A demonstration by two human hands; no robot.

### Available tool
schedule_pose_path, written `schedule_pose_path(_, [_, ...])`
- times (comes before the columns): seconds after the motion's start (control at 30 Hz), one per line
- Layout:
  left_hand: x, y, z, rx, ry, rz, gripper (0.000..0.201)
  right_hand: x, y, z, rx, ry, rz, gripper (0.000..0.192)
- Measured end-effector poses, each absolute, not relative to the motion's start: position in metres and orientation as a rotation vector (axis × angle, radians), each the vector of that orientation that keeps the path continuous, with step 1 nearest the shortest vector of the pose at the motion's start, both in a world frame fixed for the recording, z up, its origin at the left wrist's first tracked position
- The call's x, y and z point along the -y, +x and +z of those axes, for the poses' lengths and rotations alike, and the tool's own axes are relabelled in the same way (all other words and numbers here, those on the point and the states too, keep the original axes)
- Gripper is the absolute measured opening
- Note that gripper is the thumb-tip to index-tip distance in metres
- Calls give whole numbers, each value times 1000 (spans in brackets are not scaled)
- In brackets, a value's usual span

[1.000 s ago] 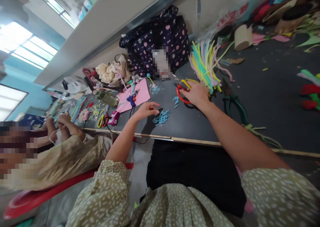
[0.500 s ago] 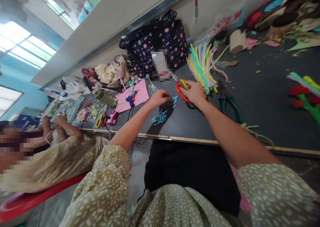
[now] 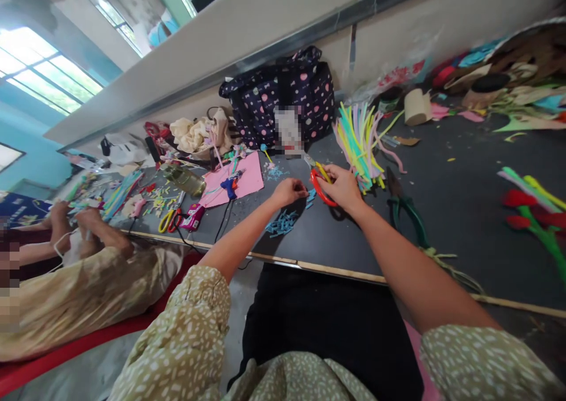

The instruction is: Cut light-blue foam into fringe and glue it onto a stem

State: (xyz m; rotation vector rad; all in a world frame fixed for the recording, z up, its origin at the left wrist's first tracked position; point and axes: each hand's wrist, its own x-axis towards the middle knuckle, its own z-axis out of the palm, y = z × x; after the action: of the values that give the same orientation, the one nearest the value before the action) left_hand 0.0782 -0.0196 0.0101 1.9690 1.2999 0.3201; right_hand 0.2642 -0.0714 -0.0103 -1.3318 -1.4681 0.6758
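Observation:
My right hand (image 3: 342,187) grips red-and-yellow scissors (image 3: 319,180) above the dark table (image 3: 464,212). Just left of the blades, my left hand (image 3: 288,191) has its fingers pinched together; whether something small is in them I cannot tell. A pile of short blue cut pieces (image 3: 282,222) lies below my left hand. A fan of pastel pipe cleaners (image 3: 360,138) spreads out just beyond my right hand.
Green-handled pliers (image 3: 409,206) lie right of my hand. A polka-dot bag (image 3: 283,94) stands at the back. Pink paper with a blue glue gun (image 3: 230,184), a second pair of scissors (image 3: 170,218) and red-and-green stems (image 3: 530,209) lie about. Another person's hands (image 3: 75,227) work at far left.
My left hand moved from the blue pile up to the scissors and pinched shut. My right hand lifted the scissors slightly toward it.

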Motion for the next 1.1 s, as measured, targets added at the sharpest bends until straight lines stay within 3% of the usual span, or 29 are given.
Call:
schedule_pose_path(0.53, [3,42,8,-781,694,1156,43,83,257,-11,1558,-1473,637,47])
schedule_pose_path(0.67, [2,37,12,-726,569,1210,30,88,256,-3,1680,-1651,462,67])
schedule_pose_path(0.93, [8,31,20,-674,503,1284,21,91,263,-6,1867,-1566,156,47])
schedule_pose_path(1.1, [11,30,25,-654,496,1282,20,96,256,-7,1944,-1524,117,49])
